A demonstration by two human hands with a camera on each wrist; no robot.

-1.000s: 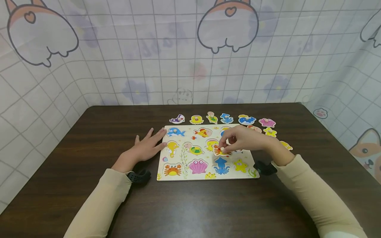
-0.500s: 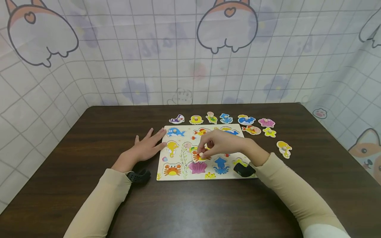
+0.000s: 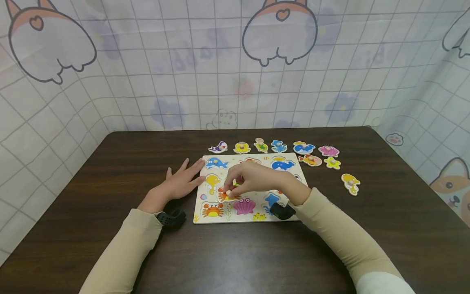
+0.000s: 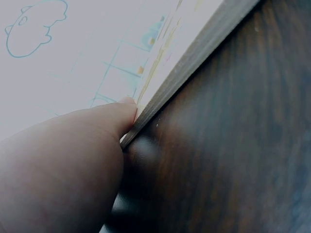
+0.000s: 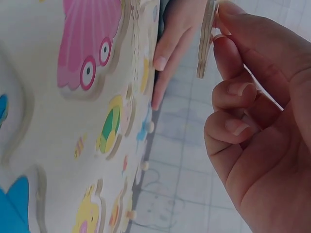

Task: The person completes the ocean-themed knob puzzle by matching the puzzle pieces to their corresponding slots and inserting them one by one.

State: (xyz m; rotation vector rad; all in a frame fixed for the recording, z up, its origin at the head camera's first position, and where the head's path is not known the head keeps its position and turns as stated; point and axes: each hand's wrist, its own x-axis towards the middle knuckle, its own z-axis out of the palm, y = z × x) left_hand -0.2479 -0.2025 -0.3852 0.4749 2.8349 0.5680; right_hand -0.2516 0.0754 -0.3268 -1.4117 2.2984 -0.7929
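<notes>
My right hand (image 3: 253, 176) pinches a crab puzzle piece (image 3: 224, 195) by its small knob, over the left part of a pale wooden puzzle board (image 3: 238, 218). In the right wrist view that piece (image 5: 206, 46) appears edge-on above the board, between thumb and index finger, with the other fingers curled. Just below it in the head view lies the board's crab picture (image 3: 212, 210). With fingers spread, my left hand (image 3: 178, 185) rests at the board's left edge, fingertips on the rim. A blue dolphin piece (image 3: 216, 163) sits in the top left slot.
Several loose knobbed pieces line the board's far side, among them a purple whale (image 3: 218, 147), a turtle (image 3: 260, 145) and a pink shell (image 3: 329, 151). A yellow seahorse piece (image 3: 350, 184) lies to the right on the dark table (image 3: 235, 261). Patterned cloth (image 3: 205, 81) hangs behind.
My right hand has carried the crab piece leftward across the board, from the middle right to above the crab picture. The left hand has stayed in place.
</notes>
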